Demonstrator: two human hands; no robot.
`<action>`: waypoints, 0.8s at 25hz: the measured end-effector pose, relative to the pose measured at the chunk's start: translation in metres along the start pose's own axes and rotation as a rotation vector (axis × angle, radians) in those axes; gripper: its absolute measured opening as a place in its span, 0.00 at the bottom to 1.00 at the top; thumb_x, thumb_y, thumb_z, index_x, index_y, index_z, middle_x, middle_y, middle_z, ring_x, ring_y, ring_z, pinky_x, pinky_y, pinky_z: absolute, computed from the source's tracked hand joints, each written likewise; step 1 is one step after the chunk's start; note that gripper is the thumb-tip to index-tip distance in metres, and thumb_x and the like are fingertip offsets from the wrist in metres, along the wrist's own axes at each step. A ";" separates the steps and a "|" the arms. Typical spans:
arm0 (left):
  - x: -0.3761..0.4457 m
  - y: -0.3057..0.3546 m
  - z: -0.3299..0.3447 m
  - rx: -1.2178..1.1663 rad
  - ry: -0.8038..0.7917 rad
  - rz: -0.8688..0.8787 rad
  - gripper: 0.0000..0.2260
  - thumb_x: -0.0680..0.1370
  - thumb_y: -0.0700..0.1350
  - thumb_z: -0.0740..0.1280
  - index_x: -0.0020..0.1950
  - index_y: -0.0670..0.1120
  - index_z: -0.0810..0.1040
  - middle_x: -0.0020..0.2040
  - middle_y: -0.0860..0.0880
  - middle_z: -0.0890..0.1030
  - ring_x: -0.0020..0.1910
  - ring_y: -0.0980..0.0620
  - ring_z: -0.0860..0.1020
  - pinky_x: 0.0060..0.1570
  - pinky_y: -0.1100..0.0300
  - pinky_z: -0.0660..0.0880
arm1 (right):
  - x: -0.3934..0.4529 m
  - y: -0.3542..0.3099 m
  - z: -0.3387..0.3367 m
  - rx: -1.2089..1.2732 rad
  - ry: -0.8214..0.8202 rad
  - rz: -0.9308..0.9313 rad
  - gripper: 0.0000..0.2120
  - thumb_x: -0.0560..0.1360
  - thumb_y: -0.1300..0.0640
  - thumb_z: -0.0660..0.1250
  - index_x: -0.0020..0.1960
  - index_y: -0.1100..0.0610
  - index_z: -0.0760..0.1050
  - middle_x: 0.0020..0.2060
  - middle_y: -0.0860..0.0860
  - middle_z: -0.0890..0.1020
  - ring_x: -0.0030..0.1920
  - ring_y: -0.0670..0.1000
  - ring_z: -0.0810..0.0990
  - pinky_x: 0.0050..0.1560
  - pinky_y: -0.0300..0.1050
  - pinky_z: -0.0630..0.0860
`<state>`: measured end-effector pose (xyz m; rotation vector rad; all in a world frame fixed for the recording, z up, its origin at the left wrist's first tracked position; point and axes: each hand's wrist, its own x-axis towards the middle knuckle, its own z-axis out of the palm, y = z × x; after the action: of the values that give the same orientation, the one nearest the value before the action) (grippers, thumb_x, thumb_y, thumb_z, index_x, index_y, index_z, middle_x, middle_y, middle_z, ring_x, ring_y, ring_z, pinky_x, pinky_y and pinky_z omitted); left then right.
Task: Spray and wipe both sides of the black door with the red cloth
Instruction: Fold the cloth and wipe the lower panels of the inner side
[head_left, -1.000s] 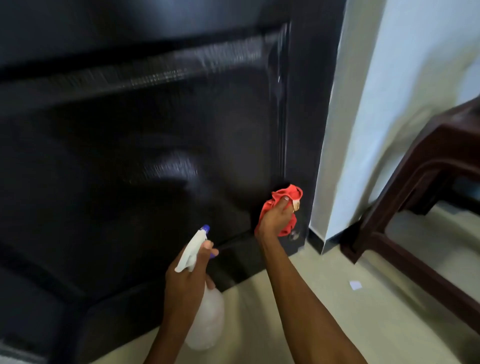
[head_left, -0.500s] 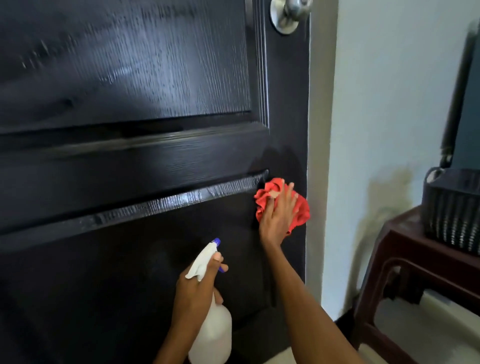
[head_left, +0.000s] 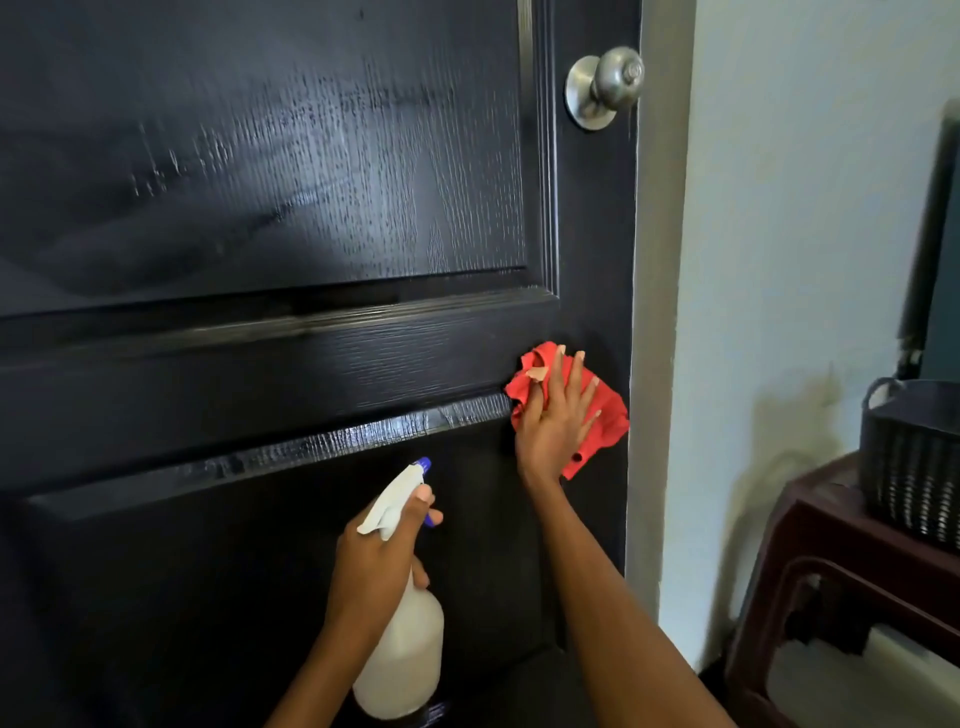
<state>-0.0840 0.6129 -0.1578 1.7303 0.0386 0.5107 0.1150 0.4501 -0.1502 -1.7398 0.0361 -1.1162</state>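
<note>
The red cloth (head_left: 597, 410) is pressed flat against the black door (head_left: 311, 208) near its right edge, below the silver knob (head_left: 605, 85), by the right hand (head_left: 553, 421) with fingers spread. A white spray bottle (head_left: 402, 644) is gripped by the left hand (head_left: 376, 566), fingers curled round its neck.

**Around the edges of your view**

At right of the frame you see a pale wall (head_left: 810, 208). Lower right, a dark woven basket (head_left: 909, 457) sits on a dark brown surface (head_left: 831, 525). A grey frame strip (head_left: 660, 260) runs vertically beside the wall.

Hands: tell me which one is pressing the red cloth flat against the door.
The right hand, fingers spread over the red cloth; the left hand grips the spray bottle.
</note>
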 end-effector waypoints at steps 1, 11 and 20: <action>0.001 0.000 0.004 -0.002 -0.007 0.002 0.11 0.80 0.54 0.67 0.55 0.48 0.83 0.42 0.50 0.87 0.25 0.45 0.76 0.35 0.52 0.78 | -0.005 0.015 -0.005 -0.054 0.000 -0.036 0.27 0.84 0.53 0.57 0.82 0.44 0.59 0.82 0.46 0.57 0.83 0.58 0.50 0.77 0.58 0.40; 0.015 -0.003 0.065 0.013 -0.057 -0.071 0.14 0.81 0.55 0.66 0.61 0.49 0.82 0.42 0.52 0.86 0.22 0.50 0.76 0.29 0.62 0.76 | -0.072 0.116 -0.039 0.116 -0.154 0.289 0.26 0.86 0.50 0.53 0.78 0.27 0.51 0.82 0.46 0.59 0.81 0.53 0.60 0.79 0.54 0.60; 0.042 0.000 0.096 0.079 -0.055 -0.090 0.16 0.80 0.58 0.66 0.60 0.50 0.82 0.41 0.52 0.85 0.21 0.49 0.76 0.29 0.61 0.76 | -0.006 0.063 -0.053 -0.046 -0.290 -0.180 0.30 0.86 0.45 0.57 0.84 0.45 0.50 0.83 0.45 0.49 0.83 0.53 0.45 0.81 0.62 0.43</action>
<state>-0.0126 0.5370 -0.1576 1.8104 0.0987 0.4001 0.1040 0.3844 -0.1995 -1.9605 -0.2796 -0.9856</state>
